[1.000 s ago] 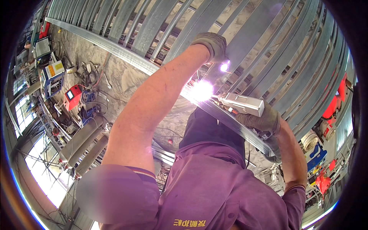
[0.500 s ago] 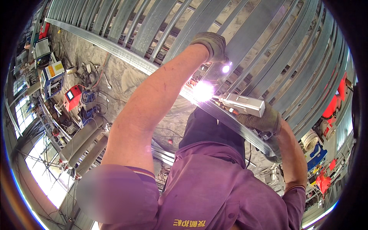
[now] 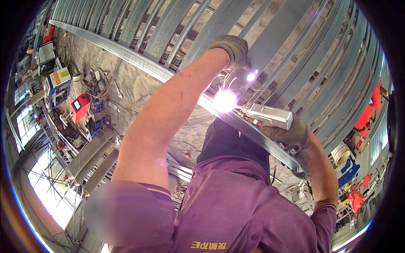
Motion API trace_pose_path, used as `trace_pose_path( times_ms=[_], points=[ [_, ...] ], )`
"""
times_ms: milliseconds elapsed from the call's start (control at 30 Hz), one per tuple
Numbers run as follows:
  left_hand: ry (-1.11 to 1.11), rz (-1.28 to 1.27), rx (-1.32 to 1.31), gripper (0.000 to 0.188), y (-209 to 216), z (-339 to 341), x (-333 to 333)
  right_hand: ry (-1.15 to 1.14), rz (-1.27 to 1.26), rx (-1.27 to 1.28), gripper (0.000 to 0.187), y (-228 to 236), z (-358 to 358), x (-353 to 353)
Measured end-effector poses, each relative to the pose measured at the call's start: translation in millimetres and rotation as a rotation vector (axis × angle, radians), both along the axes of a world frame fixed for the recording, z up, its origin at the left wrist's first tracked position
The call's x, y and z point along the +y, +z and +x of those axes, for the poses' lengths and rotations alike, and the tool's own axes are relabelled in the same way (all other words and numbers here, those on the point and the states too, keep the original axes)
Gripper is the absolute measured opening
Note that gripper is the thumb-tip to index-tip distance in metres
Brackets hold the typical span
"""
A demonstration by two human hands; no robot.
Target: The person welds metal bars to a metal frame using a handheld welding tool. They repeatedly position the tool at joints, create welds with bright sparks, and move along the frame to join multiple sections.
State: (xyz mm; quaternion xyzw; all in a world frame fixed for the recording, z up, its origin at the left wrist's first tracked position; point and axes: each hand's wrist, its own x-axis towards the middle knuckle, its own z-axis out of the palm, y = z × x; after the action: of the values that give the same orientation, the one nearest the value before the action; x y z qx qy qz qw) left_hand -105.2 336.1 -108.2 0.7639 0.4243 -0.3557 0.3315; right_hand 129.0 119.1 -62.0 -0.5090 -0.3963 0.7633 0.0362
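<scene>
Over the frame (image 3: 280, 40), our right hand (image 3: 291, 134) grips the torch (image 3: 268, 114), nearer us than our left hand (image 3: 233, 47), whose hold we cannot tell.

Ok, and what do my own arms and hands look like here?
Your left hand and right hand both wear dull grey-brown work gloves. The forearms are bare. Above them are short purple sleeves with thin striped trim at the hem.
</scene>
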Motion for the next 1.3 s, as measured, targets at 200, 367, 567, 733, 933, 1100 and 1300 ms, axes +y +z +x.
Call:
trace_pose_path(
  times_ms=[200,367,567,733,933,1100,1300],
  points=[
    [-0.004,-0.04,0.022,0.053,2.7,1.9,2.2,0.028,-0.019,-0.054,0.058,0.2,0.1,-0.4],
    [-0.001,-0.012,0.012,0.054,1.9,0.9,0.5,0.046,0.011,-0.081,0.057,-3.7,3.7,-5.3],
    [0.001,-0.008,0.02,0.055,4.9,1.7,-0.2,0.008,0.047,-0.038,0.057,-8.9,5.6,-11.1],
    [-0.004,0.007,-0.007,0.054,2.0,-0.2,0.0,0.015,0.061,-0.046,0.058,-1.6,4.2,-7.8],
    [-0.01,-0.045,0.026,0.052,0.6,1.5,2.3,0.082,-0.085,-0.107,0.061,11.8,3.8,4.2],
    [0.004,-0.018,-0.002,0.05,-1.5,0.5,0.6,0.071,0.057,-0.065,0.06,4.9,5.7,-3.6],
    [0.004,-0.023,0.001,0.05,-1.2,0.3,0.6,0.04,0.09,-0.042,0.057,2.3,7.8,-10.6]
  ],
)
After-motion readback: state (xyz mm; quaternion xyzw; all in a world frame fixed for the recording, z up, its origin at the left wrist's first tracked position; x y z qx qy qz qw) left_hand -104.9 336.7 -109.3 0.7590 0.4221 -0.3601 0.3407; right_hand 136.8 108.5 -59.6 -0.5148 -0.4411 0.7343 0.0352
